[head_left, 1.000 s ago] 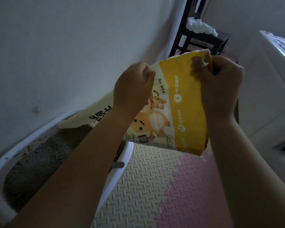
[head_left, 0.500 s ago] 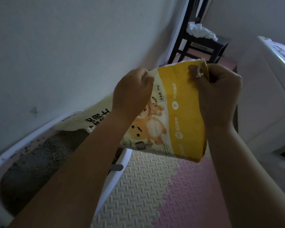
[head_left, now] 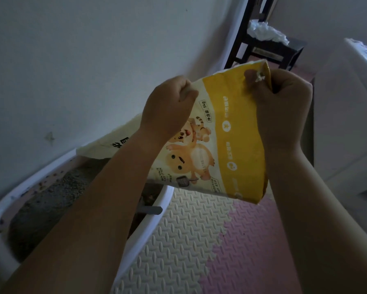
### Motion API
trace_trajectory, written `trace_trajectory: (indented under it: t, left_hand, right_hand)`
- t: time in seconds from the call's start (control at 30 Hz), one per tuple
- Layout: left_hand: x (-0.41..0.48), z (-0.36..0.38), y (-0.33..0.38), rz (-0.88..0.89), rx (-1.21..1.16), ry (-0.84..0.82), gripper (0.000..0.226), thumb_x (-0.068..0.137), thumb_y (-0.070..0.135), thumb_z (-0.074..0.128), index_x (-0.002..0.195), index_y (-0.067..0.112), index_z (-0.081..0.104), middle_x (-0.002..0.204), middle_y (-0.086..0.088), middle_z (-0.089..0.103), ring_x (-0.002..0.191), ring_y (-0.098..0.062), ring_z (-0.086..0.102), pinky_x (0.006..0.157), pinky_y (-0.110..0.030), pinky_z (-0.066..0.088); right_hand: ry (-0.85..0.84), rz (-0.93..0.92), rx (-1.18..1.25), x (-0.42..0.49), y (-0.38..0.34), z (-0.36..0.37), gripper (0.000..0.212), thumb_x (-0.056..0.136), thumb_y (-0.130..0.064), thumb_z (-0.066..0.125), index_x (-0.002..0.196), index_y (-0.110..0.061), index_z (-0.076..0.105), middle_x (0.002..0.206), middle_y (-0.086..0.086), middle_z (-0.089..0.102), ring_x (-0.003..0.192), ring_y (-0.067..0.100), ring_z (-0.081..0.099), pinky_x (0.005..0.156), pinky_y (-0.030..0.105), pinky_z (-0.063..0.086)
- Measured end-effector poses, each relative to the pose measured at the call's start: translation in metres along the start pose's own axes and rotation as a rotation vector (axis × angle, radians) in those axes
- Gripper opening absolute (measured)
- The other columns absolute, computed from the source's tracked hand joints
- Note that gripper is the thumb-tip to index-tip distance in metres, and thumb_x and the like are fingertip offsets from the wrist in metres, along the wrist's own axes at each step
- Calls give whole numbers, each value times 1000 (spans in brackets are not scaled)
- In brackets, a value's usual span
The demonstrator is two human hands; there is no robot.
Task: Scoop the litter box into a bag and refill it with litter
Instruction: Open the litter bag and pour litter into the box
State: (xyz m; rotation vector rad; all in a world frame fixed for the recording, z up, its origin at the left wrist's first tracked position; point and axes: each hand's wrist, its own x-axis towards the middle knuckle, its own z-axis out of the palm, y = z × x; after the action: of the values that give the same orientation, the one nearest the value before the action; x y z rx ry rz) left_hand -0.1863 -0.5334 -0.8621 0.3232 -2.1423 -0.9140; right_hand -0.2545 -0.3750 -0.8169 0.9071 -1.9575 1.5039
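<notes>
Litter bag (head_left: 227, 132), yellow and cream with cartoon cats, hangs tilted at frame centre, its far end reaching over the white litter box (head_left: 155, 217) at lower left. Left hand (head_left: 167, 107) grips the bag's upper edge in a fist; right hand (head_left: 284, 107) pinches the yellow corner near a white string (head_left: 260, 77). Grey litter (head_left: 57, 194) fills the box.

Head view, downward, close over raised forearms

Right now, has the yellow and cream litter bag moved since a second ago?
No, barely: the yellow litter bag stays put against the white plastic litter box rim.
</notes>
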Motion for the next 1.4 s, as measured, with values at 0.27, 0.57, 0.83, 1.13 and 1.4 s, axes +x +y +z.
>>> trace_trajectory:
  t: [0.27,0.57,0.83,1.13,1.4]
  left_hand:
    - [-2,1,-1,-26,-35,-51,16,92,26,53,80,15,57,65,7,55,60,-6,52,57,-26,42]
    - [-2,-3,-2,-11,-43,-141,15,92,30,55,87,19,63,74,8,64,65,-1,62,59,-21,49]
    - [-1,-7,-5,-32,-114,-162,14,92,29,57,92,19,67,82,10,69,73,3,65,67,-25,55]
    - [-8,-10,-25,-88,52,-338,17,88,39,61,98,26,65,85,19,63,79,4,58,61,-18,41]
    - [-8,4,-28,-69,70,-233,12,89,35,62,89,24,68,72,22,57,67,8,53,54,-6,32]
  right_hand:
    - [-5,33,-40,-3,7,1,32,90,-32,63,59,-32,54,49,-13,43,47,8,35,49,29,32]
    - [13,55,-40,-5,19,-5,36,91,-31,62,57,-32,50,49,-13,40,48,5,34,50,29,31]
    - [-7,67,-35,-5,16,-6,34,91,-31,62,59,-33,53,51,-10,43,50,7,36,50,22,32]
    - [-38,195,-46,-7,41,-22,34,91,-32,62,64,-13,61,54,-1,45,53,15,40,54,30,38]
    - [-117,213,-202,-9,57,-28,32,96,-23,53,64,-20,51,57,-9,42,49,2,36,51,22,33]
